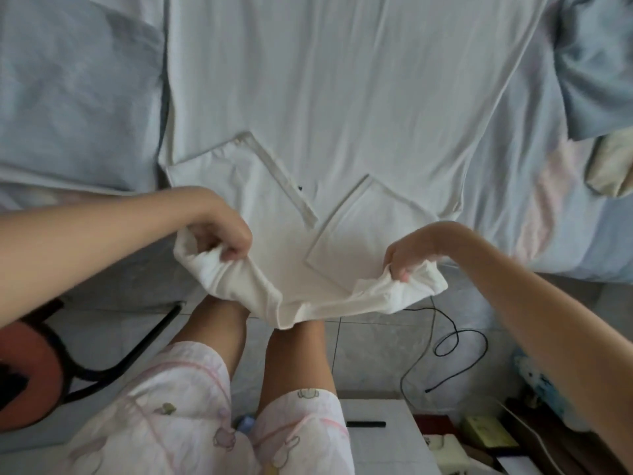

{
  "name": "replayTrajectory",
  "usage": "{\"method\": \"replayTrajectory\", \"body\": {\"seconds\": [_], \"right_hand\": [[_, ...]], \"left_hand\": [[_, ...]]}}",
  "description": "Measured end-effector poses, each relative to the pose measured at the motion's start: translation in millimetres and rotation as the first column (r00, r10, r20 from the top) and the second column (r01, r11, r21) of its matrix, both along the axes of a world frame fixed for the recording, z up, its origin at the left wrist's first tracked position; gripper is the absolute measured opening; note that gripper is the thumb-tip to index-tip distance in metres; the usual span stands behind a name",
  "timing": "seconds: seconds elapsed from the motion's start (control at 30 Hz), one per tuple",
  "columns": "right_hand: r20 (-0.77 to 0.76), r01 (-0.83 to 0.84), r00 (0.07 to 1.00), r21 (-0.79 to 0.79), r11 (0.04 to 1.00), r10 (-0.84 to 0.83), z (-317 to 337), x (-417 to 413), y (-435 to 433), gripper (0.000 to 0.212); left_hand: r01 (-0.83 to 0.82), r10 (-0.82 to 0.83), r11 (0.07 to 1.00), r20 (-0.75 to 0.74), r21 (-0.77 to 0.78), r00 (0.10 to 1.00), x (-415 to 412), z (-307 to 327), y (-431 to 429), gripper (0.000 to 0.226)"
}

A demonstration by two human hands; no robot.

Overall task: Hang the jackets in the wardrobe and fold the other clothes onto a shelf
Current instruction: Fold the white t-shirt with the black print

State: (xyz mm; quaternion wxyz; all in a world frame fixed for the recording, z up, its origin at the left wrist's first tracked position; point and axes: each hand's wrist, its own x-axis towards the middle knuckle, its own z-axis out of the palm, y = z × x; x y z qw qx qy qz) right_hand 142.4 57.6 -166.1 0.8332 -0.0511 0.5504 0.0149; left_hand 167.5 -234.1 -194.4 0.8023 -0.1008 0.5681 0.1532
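6 o'clock, nearest: patterned shorts (171, 423) and bare legs, the person standing on pale tiles. A black cable (455, 341) looped on the floor at 4 o'clock. A red stool (27, 371) sat at 8 o'clock. A black pen (366, 424) lay on a white surface at 5 o'clock.

Centre, at the bed's near edge: the left hand (219, 234), at 9 o'clock of centre, was curled tight round a bunched wad of the white shirt (342, 97). The right hand (407, 258), at 3 o'clock, was clamped on the opposite end of the same near edge, fingers closed into the cloth. Slack fabric sagged between the 2 grips and hung off the bed above the knees.

Beyond the hands: the rest of the shirt lay spread flat on the bed (513, 200), running toward 12 o'clock. Its 2 sleeves, the left sleeve (239, 173) and the right sleeve (370, 228), were folded inward and met in a V.

Far: a pale-blue pillow (75, 97) at 10 o'clock, a blue cloth (599, 63) at 1 o'clock, and a cream item (609, 169) at 2 o'clock that could not be identified.

Handling, judged: thin knit, light and limp, with no stiffness. It would droop wherever unsupported and crease easily. It would likely drag on the sheet rather than slide. The best hold looked to be the 2 ends of the near edge, kept taut so the fold carries over evenly.
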Motion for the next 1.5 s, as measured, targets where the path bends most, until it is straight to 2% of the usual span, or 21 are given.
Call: {"method": "replayTrajectory", "body": {"seconds": [0.07, 0.13, 0.2, 0.27, 0.33, 0.37, 0.47, 0.53, 0.57, 0.63, 0.73, 0.8, 0.87, 0.93, 1.0, 1.07, 1.17, 1.3, 1.4, 1.43, 1.5], "right_hand": [[0.037, 0.064, 0.997, 0.026, 0.998, -0.065, -2.6, 3.9, 0.6, 0.028], [-0.008, 0.096, 0.995, 0.028, 0.995, -0.096, -4.0, -6.2, 4.4, 0.024], [-0.117, 0.192, 0.975, -0.005, 0.981, -0.191, -2.4, -30.1, 12.6, 0.027], [-0.27, 0.416, 0.871, -0.035, 0.909, -0.41, 3.8, -64.0, 26.1, 0.019], [-0.408, 0.669, 0.631, -0.144, 0.729, -0.66, 9.2, -105.7, 47.7, 0.013], [-0.456, 0.748, 0.499, -0.204, 0.632, -0.737, 9.6, -121.8, 58.6, 0.012], [-0.595, 0.802, 0.099, -0.427, 0.417, -0.798, 8.6, -172.8, 79.9, 0.009], [-0.609, 0.742, -0.109, -0.576, 0.343, -0.786, -1.8, -199.6, 79.9, 0.009], [-0.621, 0.699, -0.213, -0.637, 0.327, -0.755, -8.6, -220.9, 79.9, 0.006], [-0.632, 0.636, -0.348, -0.702, 0.321, -0.692, -26.0, -244.7, 74.8, 0.014], [-0.617, 0.631, -0.391, -0.72, 0.29, -0.683, -54.9, -260.6, 66.4, 0.03], [-0.674, 0.631, -0.417, -0.697, 0.34, -0.609, -74.9, -261.9, 63.3, 0.03], [-0.719, 0.579, -0.469, -0.689, 0.436, -0.513, -84.4, -261.7, 60.6, 0.019], [-0.671, 0.496, -0.56, -0.741, 0.452, -0.486, -82.9, -266.4, 58.0, 0.012], [-0.633, 0.46, -0.602, -0.773, 0.437, -0.487, -79.4, -273.7, 57.3, 0.013], [-0.667, 0.483, -0.554, -0.745, 0.459, -0.499, -79.0, -280.3, 58.4, 0.011], [-0.811, 0.508, -0.388, -0.584, 0.633, -0.437, -77.5, -281.1, 58.4, 0.021], [-0.881, 0.418, -0.279, -0.47, 0.778, -0.382, -68.6, -287.1, 33.1, 0.026], [-0.88, 0.297, -0.186, -0.475, 0.828, -0.438, -72.5, -300.8, 7.7, 0.026], [-0.871, 0.283, -0.186, -0.49, 0.825, -0.454, -75.0, -304.2, 1.1, 0.022], [-0.831, 0.313, -0.251, -0.555, 0.77, -0.497, -78.5, -310.0, -9.4, 0.013]], "left_hand": [[-0.046, 0.039, 0.998, 0.135, 0.051, 0.99, 5.6, 12.1, 9.3, 0.01], [-0.132, 0.125, 0.99, 0.136, 0.044, 0.983, -3.4, 19.9, 3.3, 0.017], [-0.306, 0.303, 0.948, 0.043, 0.089, 0.952, -22.8, 15.1, -13.3, 0.022], [-0.495, 0.502, 0.865, -0.12, 0.085, 0.856, -61.5, 22.5, -30.7, 0.021], [-0.623, 0.645, 0.763, -0.259, 0.172, 0.718, -107.3, 29.3, -44.6, 0.003], [-0.652, 0.678, 0.73, -0.336, 0.202, 0.654, -127.8, 30.7, -52.2, 0.011], [-0.658, 0.675, 0.687, -0.604, 0.307, 0.423, -205.0, 35.2, -57.6, 0.018], [-0.652, 0.648, 0.656, -0.726, 0.38, 0.23, -240.8, 31.3, -54.2, 0.03], [-0.64, 0.625, 0.656, -0.763, 0.4, 0.165, -264.6, 25.3, -49.7, 0.03], [-0.603, 0.58, 0.68, -0.809, 0.417, 0.095, -284.0, 3.4, -47.8, 0.017], [-0.565, 0.494, 0.733, -0.867, 0.379, 0.06, -288.3, -36.3, -47.2, 0.01], [-0.559, 0.457, 0.736, -0.89, 0.382, -0.007, -285.2, -54.0, -44.3, 0.017], [-0.571, 0.465, 0.691, -0.877, 0.443, -0.117, -284.7, -62.4, -42.7, 0.015], [-0.599, 0.489, 0.62, -0.847, 0.507, -0.21, -288.8, -64.2, -46.3, 0.027], [-0.616, 0.489, 0.595, -0.841, 0.516, -0.232, -291.8, -64.0, -51.6, 0.033], [-0.623, 0.496, 0.605, -0.847, 0.495, -0.19, -294.6, -65.7, -57.6, 0.029], [-0.647, 0.496, 0.62, -0.861, 0.444, -0.116, -297.4, -66.4, -59.1, 0.016], [-0.58, 0.468, 0.678, -0.874, 0.452, -0.133, -312.6, -59.8, -40.1, 0.016], [-0.487, 0.43, 0.788, -0.903, 0.376, 0.0, -326.3, -54.0, -27.8, 0.04], [-0.46, 0.401, 0.817, -0.916, 0.347, 0.022, -329.9, -54.1, -25.8, 0.042], [-0.476, 0.365, 0.817, -0.931, 0.325, -0.009, -337.0, -55.1, -25.0, 0.03]]}}
